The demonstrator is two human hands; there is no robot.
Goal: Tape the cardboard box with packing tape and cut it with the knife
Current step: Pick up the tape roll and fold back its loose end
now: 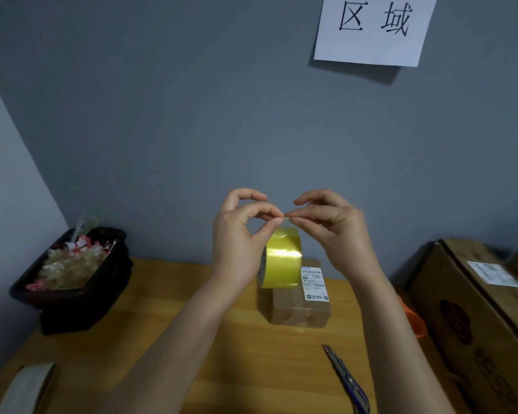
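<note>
- The wooden desk (228, 369) carried all the work items; a large cardboard carton (473, 312) stood at its right edge and a black tray (72, 297) of crumpled tape scraps at its left.
- The small cardboard box (296, 309), bearing a white shipping label (314, 283), rested on the desk near the wall, below the raised hands and untouched by either.
- The roll of yellow packing tape (282, 258) hung above the box, apparently suspended from its free end.
- The left hand (240, 234) and right hand (338, 228) met above the roll, thumb and forefinger of each pinching the tape's free end, the other fingers curled.
- The utility knife (346, 377) lay on the desk near the front edge, well apart from the hands.
- Step in hand, as judged: freeing the tape end; no fresh strip was seen being laid on the box.
- The next move called for drawing out a length, pressing it along the box seam, then taking up the knife.
</note>
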